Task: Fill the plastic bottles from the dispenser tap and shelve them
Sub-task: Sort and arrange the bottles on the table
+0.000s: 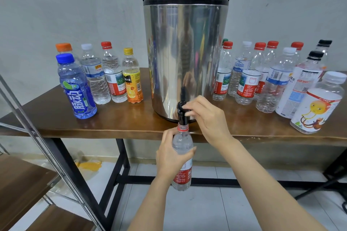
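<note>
FILLING UP: A person holds a plastic bottle (pixel 183 141) to the tap (pixel 181 113) of a steel dispenser (pixel 185 52) standing on a wooden surface (pixel 122 118). The left hand (pixel 171 157), its grip wrapped round the bottle's middle, carries it below the surface's edge at six o'clock of the tap, the open, red-ringed neck raised right up to the spout. The right hand (pixel 208 120), at three o'clock of the tap, has its grip pinched on the tap's black lever. At nine o'clock of the dispenser stand five capped bottles (pixel 116 77) that look full. At three o'clock a larger crowd of clear bottles (pixel 270 80) looks mostly empty. A wooden shelf (pixel 24 180) in a metal frame sits at eight o'clock of the scene.

The step in hand appears to be the fill itself. Done well, the neck sits square under the spout and the bottle upright, so the stream misses the rim. Thin plastic wants a firm hold without squeezing, since a squeeze would push water out as the level climbs. The level is hard to read here, so the eyes belong on the bottle's shoulder, with the lever released just short of the neck to leave room for a cap.
</note>
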### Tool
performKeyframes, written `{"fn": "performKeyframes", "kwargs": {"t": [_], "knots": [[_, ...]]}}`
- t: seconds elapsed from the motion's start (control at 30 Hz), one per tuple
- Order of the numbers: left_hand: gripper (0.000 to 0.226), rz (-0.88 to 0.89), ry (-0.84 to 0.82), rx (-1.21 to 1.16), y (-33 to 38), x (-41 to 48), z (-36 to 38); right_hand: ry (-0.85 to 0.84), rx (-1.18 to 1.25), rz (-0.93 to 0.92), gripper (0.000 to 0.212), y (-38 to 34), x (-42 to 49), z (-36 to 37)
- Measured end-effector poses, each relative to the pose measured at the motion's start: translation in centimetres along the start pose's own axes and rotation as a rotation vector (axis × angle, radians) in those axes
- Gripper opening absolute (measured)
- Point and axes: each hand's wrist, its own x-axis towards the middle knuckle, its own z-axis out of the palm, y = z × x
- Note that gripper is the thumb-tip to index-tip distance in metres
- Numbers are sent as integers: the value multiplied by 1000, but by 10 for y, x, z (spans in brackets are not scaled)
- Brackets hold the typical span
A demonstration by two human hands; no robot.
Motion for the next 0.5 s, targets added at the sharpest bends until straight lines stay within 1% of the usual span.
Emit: {"fn": "performKeyframes", "kwargs": {"t": [0.07,0.17,0.27,0.33,0.4,0.43,0.5], "knots": [[65,2,3,-7,1,0,0,-32,-71,36,25,-5,26,5],[65,-8,-4,-12,0,0,0,-71,15,220,28,-4,50,14],[64,-7,-10,-15,0,0,0,-47,79,249,28,-3,47,13],[63,-2,-7,-5,0,0,1,-47,141,259,23,-5,45,10],[62,4,0,0,-1,0,0,-52,224,312,17,-1,40,6],[61,5,3,2,-1,0,-1,-48,246,350,17,3,34,3],[60,-2,1,2,-1,-1,-1,-26,195,423,18,17,13,-3]]}}
